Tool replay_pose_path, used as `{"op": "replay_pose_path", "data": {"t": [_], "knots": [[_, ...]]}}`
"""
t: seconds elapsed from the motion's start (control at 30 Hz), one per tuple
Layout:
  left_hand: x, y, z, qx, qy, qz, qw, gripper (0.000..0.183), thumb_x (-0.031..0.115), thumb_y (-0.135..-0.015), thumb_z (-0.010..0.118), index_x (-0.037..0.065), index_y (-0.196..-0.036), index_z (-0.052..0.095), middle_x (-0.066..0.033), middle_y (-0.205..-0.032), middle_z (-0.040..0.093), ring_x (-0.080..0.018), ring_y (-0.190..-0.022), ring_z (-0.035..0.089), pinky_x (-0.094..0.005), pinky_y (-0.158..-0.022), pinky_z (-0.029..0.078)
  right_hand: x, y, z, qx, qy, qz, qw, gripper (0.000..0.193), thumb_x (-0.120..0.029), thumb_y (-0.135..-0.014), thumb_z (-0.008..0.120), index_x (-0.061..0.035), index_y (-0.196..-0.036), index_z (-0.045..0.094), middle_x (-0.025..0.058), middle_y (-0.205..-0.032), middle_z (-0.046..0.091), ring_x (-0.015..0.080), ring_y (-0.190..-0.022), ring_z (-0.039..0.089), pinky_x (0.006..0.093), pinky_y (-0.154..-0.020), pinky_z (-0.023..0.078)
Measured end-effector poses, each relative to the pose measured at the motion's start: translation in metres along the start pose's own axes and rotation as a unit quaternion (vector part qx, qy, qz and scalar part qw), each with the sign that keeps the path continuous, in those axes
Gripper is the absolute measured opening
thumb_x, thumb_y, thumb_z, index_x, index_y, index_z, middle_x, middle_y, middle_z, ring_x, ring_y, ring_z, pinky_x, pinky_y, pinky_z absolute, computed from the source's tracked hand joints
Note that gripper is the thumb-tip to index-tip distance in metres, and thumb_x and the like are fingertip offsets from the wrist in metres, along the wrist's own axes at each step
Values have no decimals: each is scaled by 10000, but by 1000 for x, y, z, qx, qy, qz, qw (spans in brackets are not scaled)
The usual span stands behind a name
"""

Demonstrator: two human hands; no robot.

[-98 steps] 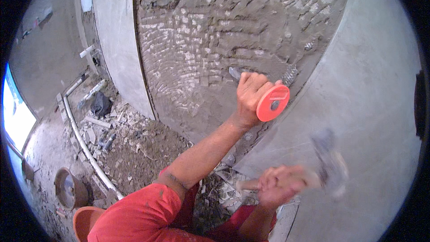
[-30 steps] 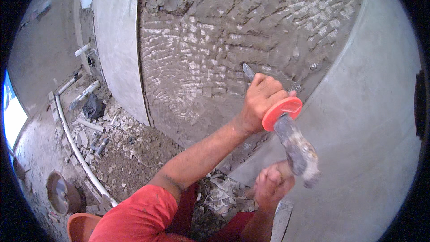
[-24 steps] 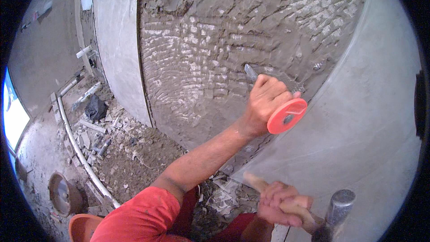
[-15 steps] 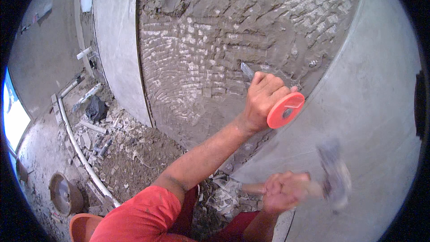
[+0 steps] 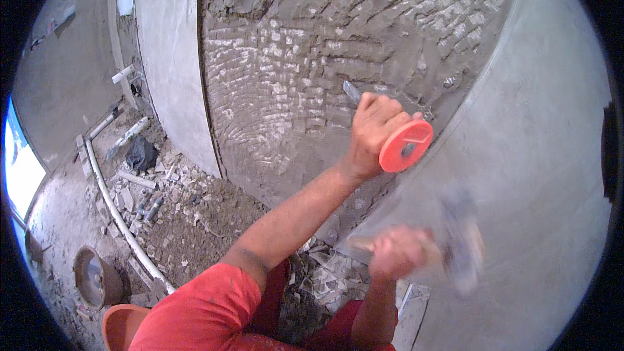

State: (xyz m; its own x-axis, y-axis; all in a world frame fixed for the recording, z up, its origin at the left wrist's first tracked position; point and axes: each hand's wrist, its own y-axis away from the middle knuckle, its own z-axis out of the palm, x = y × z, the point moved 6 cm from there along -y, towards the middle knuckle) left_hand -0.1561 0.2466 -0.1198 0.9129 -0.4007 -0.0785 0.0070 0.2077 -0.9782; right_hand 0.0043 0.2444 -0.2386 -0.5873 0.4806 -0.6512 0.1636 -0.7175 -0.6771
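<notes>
My left hand (image 5: 375,131), fingers wrapped tight, grips a chisel (image 5: 351,91) with a round orange hand guard (image 5: 406,146) at its struck end. The blade's tip points up and left, at the rough grey wall patch (image 5: 292,104) with its ridged, scored mortar; whether it touches cannot be made out. Below and to the right, my right hand (image 5: 398,251) is closed round the wooden handle of a hammer (image 5: 463,242). Motion blurs the hammer's head, which is apart from the chisel, in front of the smooth grey panel (image 5: 539,156).
Rubble (image 5: 208,221) and broken tile pieces cover the floor by the wall's foot. At left a white pipe (image 5: 107,196) runs along the floor, near a black plastic bag (image 5: 141,154). A round bucket (image 5: 97,278) stands lower left, beside an orange rounded object (image 5: 120,325).
The hammer and my right hand have moved up and a little left. My left hand, with the chisel, has shifted slightly up and left.
</notes>
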Motion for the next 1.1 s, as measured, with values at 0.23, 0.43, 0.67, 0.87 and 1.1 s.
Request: {"op": "replay_pose_path", "data": {"t": [0.23,0.43,0.67,0.87,1.1], "knots": [[-2,3,0,-14,-30,8,999,226,97,-787,809,92,-718,594,-32,-709,505,-231,-665,525,-374,-661,382,-15,16,-14,5,-50,68,996,389,-413,-1007,582,-100,-850,414,12,-594,422,94,-413,409,276,-348,377],[-2,-4,3,-10,-14,6,1000,189,110,-793,800,95,-765,614,-38,-733,519,-244,-683,535,-389,-672,391,23,0,-19,30,105,75,991,461,-539,-987,563,-108,-909,419,28,-592,443,132,-382,393,294,-336,381],[17,-6,1,-14,7,28,999,206,81,-774,820,89,-775,615,-40,-728,516,-243,-680,534,-392,-669,395,-14,29,-35,49,-113,130,984,548,-627,-941,589,-110,-1016,422,15,-600,468,131,-409,408,291,-386,404],[26,-21,9,4,27,33,999,208,74,-779,809,78,-771,601,-33,-730,505,-217,-687,545,-375,-675,405,-81,26,-23,62,-163,-118,977,585,-707,-938,513,-129,-950,423,22,-626,462,148,-398,392,291,-349,394],[18,-18,14,-6,28,37,999,212,75,-787,801,81,-758,592,-28,-722,487,-215,-684,536,-376,-680,400,-8,-1,-10,6,193,50,980,558,-654,-976,501,-109,-878,430,-17,-581,389,105,-417,402,266,-344,369]]}}
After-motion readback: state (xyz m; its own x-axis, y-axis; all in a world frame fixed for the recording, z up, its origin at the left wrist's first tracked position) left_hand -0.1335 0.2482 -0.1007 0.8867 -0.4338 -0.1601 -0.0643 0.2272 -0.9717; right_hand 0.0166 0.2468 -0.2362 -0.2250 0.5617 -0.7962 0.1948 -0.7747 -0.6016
